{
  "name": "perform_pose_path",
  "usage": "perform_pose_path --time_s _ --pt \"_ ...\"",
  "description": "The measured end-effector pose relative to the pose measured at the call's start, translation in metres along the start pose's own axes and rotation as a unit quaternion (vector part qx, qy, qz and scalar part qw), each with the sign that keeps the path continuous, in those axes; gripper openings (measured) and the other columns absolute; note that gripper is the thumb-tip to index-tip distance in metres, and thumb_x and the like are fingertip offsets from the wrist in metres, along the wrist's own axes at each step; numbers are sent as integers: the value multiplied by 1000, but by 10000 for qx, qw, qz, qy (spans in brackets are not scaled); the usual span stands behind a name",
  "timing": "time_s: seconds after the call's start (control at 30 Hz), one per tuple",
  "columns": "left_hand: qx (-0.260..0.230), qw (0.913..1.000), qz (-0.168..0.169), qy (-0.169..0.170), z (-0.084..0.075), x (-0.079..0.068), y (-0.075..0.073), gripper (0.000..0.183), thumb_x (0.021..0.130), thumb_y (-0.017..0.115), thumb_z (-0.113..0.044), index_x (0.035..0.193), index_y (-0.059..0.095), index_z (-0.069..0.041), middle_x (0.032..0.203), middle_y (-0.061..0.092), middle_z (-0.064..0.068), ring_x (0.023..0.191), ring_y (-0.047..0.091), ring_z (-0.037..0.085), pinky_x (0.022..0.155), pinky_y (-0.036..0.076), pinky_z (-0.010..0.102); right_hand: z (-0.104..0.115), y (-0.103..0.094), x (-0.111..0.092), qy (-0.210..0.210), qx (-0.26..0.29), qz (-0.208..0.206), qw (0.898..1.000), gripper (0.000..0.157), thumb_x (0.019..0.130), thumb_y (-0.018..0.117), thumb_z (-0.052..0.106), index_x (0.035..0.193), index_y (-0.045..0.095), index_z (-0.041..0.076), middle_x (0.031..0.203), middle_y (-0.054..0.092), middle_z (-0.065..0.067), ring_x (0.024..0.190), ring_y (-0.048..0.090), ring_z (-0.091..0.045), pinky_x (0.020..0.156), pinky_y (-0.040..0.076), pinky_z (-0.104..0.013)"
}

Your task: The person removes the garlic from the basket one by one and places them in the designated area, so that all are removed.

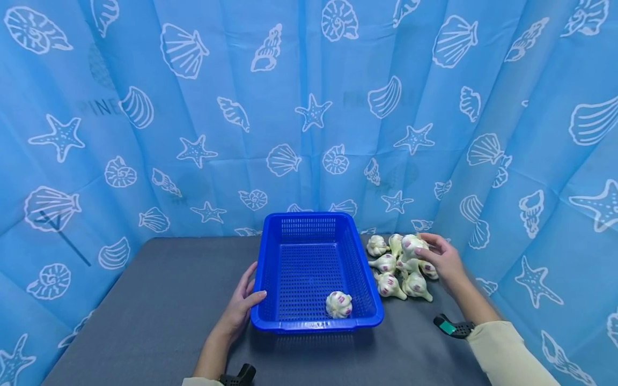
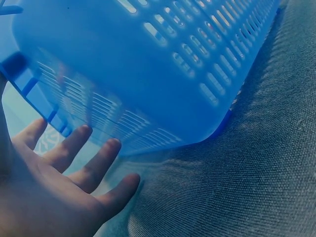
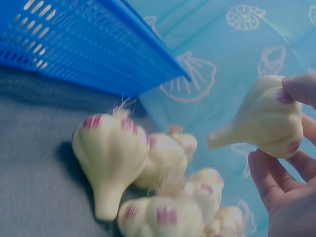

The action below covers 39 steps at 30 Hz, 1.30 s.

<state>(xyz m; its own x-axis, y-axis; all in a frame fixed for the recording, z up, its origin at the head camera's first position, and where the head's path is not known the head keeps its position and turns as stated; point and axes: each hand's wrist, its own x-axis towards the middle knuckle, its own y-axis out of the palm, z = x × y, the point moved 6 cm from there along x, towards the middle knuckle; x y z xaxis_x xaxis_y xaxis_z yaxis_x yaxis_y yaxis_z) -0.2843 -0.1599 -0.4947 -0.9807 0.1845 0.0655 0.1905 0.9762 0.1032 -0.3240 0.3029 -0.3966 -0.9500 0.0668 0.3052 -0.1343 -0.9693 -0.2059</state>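
Note:
A blue plastic basket (image 1: 316,325) stands on the grey table, and one garlic bulb (image 1: 339,304) lies inside at its near right corner. My left hand (image 1: 238,305) holds the basket's left side, thumb over the rim and the other fingers along the outer wall; in the left wrist view those fingers (image 2: 101,163) are spread against the slotted side. My right hand (image 1: 443,260) grips another garlic bulb (image 3: 269,118) between thumb and fingers, raised above a pile of garlic bulbs (image 1: 390,285) right of the basket. Its stem points away from the palm in the right wrist view.
Several garlic bulbs (image 3: 111,153) lie close together beside the basket's right wall. A grey cloth (image 1: 178,300) covers the table. Blue curtains (image 1: 309,134) with white seashell prints hang behind and along both sides of the table.

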Motion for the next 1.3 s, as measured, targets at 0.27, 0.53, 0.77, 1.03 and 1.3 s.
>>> perform_pose_path --time_s 0.27,0.53,0.77,1.03,1.3 --pt "16 10000 -21 17 0 1 2 76 93 60 -23 155 16 -27 154 32 14 135 38 40 104 35 59 -20 -23 -16 145 1356 -550 9891 30 91 64 -2 120 57 3 104 61 12 88 61 0 70 53 -18" --pt "12 10000 -15 32 -1 2 3 76 93 60 -23 155 16 -26 154 32 15 135 38 40 104 34 60 -38 -41 -36 114 1768 -744 9814 28 91 63 -5 113 63 13 106 61 10 92 60 0 72 53 -16" --pt "-58 10000 -38 -56 -2 1 2 77 94 60 -23 156 15 -26 154 31 14 135 38 39 104 35 59 -57 -53 -51 623 1336 -990 9841 26 91 66 4 114 60 16 106 56 12 93 56 3 73 51 -13" --pt "-99 9999 -6 -65 0 0 1 78 94 60 -23 156 14 -25 154 31 15 134 38 41 103 36 58 -77 -59 -60 1303 980 -1185 9795 31 91 69 11 120 56 10 107 51 11 91 54 4 74 51 -15" --pt "-123 9998 -107 -125 -1 -1 1 77 93 61 -23 155 16 -28 153 34 12 134 39 38 103 36 58 -89 -61 -65 1830 -30 -994 9781 60 91 70 23 136 41 -5 122 44 -5 87 51 8 74 52 -16"
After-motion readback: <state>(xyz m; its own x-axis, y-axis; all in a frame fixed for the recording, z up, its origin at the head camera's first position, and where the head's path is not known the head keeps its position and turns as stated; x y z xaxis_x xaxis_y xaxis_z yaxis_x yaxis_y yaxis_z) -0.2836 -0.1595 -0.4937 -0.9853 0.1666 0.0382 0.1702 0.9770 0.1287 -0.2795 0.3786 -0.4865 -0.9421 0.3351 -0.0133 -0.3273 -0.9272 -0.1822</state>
